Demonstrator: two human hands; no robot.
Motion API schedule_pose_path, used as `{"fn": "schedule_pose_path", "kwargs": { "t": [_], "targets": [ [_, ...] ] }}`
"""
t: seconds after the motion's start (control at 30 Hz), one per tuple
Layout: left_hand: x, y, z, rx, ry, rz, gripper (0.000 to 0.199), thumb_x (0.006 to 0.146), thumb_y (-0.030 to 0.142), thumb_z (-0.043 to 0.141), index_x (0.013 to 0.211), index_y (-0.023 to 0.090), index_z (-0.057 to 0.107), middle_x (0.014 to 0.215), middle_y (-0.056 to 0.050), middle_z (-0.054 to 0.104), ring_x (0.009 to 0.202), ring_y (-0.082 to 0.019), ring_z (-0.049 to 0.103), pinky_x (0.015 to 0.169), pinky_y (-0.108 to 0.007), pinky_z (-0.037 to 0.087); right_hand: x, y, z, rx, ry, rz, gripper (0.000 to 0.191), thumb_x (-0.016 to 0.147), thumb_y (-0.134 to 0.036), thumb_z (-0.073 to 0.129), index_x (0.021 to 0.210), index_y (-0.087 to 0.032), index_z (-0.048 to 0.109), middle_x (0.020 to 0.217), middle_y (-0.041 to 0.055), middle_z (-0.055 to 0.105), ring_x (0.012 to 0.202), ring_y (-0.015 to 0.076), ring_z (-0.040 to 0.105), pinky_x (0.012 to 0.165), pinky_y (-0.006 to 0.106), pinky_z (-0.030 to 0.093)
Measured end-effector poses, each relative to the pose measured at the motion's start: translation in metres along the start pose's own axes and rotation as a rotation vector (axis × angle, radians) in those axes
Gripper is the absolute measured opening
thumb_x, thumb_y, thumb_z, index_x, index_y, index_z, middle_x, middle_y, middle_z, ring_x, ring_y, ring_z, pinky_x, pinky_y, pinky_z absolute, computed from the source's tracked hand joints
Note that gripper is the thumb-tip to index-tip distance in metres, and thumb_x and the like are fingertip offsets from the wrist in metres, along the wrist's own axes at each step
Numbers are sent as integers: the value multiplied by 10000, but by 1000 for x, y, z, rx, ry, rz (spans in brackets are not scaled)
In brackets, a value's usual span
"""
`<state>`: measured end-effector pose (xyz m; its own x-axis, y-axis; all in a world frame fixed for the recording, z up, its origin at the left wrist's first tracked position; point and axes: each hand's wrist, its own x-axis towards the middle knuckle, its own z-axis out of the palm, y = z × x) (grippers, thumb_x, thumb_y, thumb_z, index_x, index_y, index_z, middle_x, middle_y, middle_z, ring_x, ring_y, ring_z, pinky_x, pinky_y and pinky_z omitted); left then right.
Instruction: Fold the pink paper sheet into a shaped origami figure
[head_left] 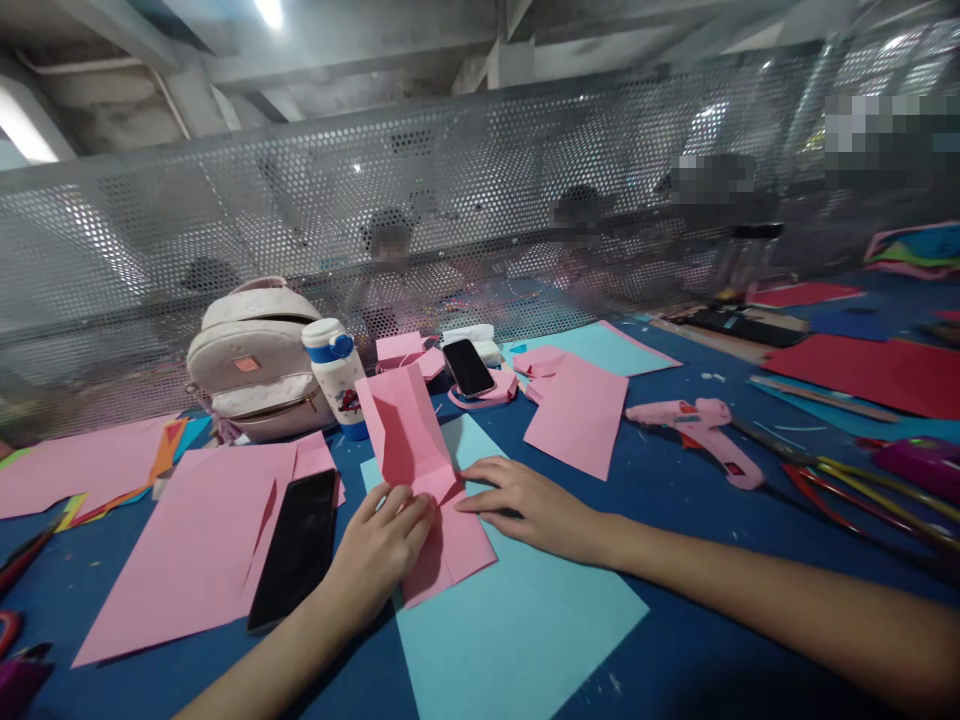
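A folded sheet of pink paper [409, 425] lies on a light blue sheet [517, 620], its far half standing up with bent side flaps. My left hand [390, 535] is closed at the fold, its curled fingers pressing the pink paper and its thumb side partly hidden. On the other side, my right hand [525, 505] rests with fingers stretched and slightly apart, their tips at the right edge of the same paper. Left of my left hand, a black phone [294, 550] lies across a larger pink sheet [187, 540].
A pink glue gun [701, 430] lies to the right, near yellow-and-red-handled scissors [877, 490]. Behind stand a white backpack [259, 350], a bottle [336, 375] and a second phone [469, 367]. More pink paper [581, 410] and red sheets [874, 365] lie around. A perforated metal screen [465, 200] borders the table.
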<state>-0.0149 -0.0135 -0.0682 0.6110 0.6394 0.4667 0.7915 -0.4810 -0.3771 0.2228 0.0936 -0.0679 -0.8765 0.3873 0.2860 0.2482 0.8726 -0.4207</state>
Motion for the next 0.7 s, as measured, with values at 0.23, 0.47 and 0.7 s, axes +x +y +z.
{"fn": "schedule_pose_path", "kwargs": {
  "t": [0.23, 0.47, 0.7],
  "targets": [
    [1, 3, 4, 33, 14, -12, 285, 975, 95, 443, 1118, 160, 680, 1374, -68, 587, 1113, -249, 577, 1012, -407, 369, 1, 1, 1, -1, 12, -54, 307, 957, -206, 530, 1220, -275, 675, 1282, 95, 608, 1196, 231, 537, 1031, 432, 425],
    [-7, -4, 23, -94, -66, 79, 410, 968, 38, 330, 1314, 100, 541, 1331, -130, 614, 1230, -233, 574, 1038, -390, 444, 0, -4, -4, -40, -53, -110, 442, 865, -438, 671, 1253, -231, 632, 1280, 101, 611, 1186, 274, 530, 997, 449, 407],
    [-9, -5, 24, -206, -131, 52, 419, 962, 46, 362, 1355, 103, 497, 1353, -147, 594, 1224, -236, 593, 1028, -393, 493, -2, -16, -10, -82, -63, -96, 476, 732, -449, 751, 1093, -179, 596, 1245, 120, 587, 1108, 277, 549, 930, 413, 436]
  ]
}}
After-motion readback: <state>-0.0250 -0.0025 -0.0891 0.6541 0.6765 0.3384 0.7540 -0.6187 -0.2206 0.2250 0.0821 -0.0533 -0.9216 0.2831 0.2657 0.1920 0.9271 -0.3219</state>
